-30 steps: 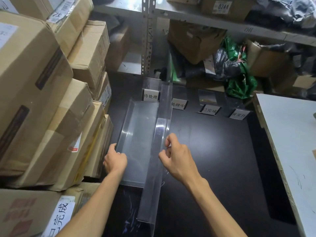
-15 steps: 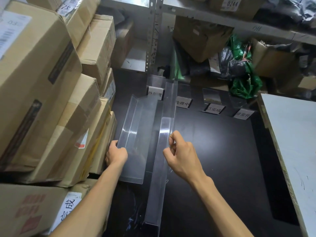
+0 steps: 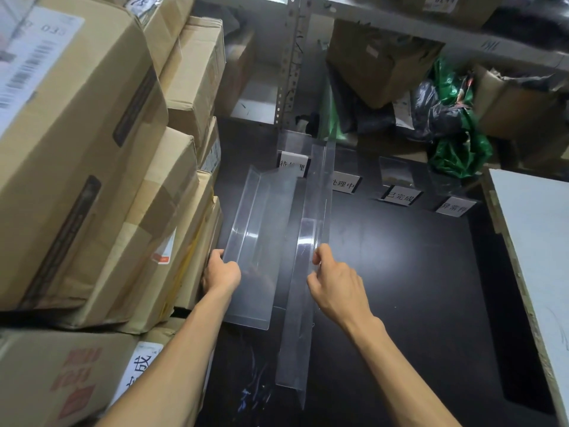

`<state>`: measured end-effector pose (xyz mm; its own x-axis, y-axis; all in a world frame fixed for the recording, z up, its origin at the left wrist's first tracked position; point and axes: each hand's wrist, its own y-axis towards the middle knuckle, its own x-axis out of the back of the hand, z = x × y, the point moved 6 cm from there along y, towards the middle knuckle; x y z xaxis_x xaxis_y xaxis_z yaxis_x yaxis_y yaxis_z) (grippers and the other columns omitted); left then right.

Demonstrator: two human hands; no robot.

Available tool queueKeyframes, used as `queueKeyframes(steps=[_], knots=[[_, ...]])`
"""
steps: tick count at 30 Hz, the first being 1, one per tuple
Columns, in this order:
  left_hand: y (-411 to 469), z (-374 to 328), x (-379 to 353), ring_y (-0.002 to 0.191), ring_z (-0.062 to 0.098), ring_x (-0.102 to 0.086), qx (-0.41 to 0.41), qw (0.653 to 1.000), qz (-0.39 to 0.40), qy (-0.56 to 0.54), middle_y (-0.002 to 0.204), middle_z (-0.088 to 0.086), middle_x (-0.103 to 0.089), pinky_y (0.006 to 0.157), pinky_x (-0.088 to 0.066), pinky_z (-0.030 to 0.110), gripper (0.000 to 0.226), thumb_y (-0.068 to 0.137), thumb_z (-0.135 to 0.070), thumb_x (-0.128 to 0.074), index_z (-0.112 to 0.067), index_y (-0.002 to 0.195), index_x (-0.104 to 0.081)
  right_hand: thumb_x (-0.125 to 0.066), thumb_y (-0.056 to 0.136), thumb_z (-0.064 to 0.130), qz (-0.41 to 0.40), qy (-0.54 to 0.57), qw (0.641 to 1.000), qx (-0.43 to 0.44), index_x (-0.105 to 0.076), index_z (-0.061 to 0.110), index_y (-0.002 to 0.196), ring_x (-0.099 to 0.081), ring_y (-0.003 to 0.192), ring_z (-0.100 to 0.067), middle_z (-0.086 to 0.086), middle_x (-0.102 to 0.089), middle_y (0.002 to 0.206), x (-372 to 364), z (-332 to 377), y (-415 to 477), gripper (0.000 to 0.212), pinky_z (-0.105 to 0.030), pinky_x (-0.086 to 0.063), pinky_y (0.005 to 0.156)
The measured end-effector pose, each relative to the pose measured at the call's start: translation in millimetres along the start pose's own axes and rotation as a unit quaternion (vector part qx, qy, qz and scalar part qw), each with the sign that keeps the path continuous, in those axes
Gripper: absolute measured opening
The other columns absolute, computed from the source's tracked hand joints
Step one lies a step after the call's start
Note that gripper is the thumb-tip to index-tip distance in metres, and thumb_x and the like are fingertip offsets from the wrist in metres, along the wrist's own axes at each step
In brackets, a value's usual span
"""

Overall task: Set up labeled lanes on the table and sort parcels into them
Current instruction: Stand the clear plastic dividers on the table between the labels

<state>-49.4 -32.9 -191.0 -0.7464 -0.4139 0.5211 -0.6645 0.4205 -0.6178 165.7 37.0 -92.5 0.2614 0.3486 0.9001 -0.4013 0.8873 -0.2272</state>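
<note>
Head view: the left hand [image 3: 221,272] has its fingers curled over the near left edge of a wide clear divider [image 3: 261,229]. The right hand [image 3: 334,283] pinches a long clear divider [image 3: 294,340] between thumb and fingertips. Both pieces lie lengthwise on the dark counter [image 3: 415,288], side by side between the hands. The long one reaches both nearer and farther than the wide one.

Beyond the fingertips, four label cards [image 3: 400,196] stand in a row across the far end of the counter. The leftmost is partly hidden behind the plastic. Stacked cardboard parcels [image 3: 77,149] crowd close outside the left hand. A shelf rack [image 3: 289,57] and a green bag [image 3: 458,149] lie past the cards, and a white board [image 3: 538,241] lies well out from the right hand.

Assessment: lane set-up is in hand and sorting has not begun, since no parcel lies on the counter. Two dividers are out against four labels.

The next move calls for squaring each divider so it falls between adjacent cards, running straight back from the hands. The plastic looks thin and likely to flex or slide. A steady two-handed press is advised before release.
</note>
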Motion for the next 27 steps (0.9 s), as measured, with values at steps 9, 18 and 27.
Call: queueKeyframes(steps=[9, 18, 27], knots=[[2.0, 1.0, -0.7, 0.119, 0.035, -0.057, 0.001, 1.000, 0.010, -0.002, 0.132, 0.013, -0.060, 0.098, -0.051, 0.045, 0.042, 0.097, 0.002, -0.042, -0.015, 0.134, -0.052, -0.051, 0.101, 0.035, -0.069, 0.034, 0.997, 0.001, -0.038, 0.021, 0.100, -0.046, 0.059, -0.029, 0.005, -0.043, 0.058, 18.9, 9.6, 4.5, 0.019, -0.038, -0.040, 0.060], [1.8, -0.8, -0.5, 0.111, 0.035, -0.060, 0.004, 1.000, 0.014, -0.017, 0.125, 0.013, -0.063, 0.098, -0.052, 0.049, 0.039, 0.094, 0.002, -0.043, -0.016, 0.127, -0.054, -0.053, 0.094, 0.039, 0.056, 0.162, 0.978, -0.117, -0.030, 0.003, 0.147, -0.065, 0.100, -0.039, -0.014, -0.070, 0.102, -22.6, 47.6, 33.5, 0.068, -0.045, -0.052, 0.092], [1.2, 3.9, 0.8, 0.110, 0.034, -0.060, 0.007, 0.998, 0.040, -0.044, 0.124, 0.015, -0.063, 0.097, -0.052, 0.046, 0.038, 0.096, 0.001, -0.044, -0.011, 0.131, -0.054, -0.054, 0.092, 0.020, 0.143, 0.161, 0.971, -0.102, -0.041, 0.013, 0.097, -0.061, 0.090, -0.033, -0.010, -0.059, 0.098, -35.2, 57.1, 34.9, 0.015, -0.035, -0.044, 0.069]])
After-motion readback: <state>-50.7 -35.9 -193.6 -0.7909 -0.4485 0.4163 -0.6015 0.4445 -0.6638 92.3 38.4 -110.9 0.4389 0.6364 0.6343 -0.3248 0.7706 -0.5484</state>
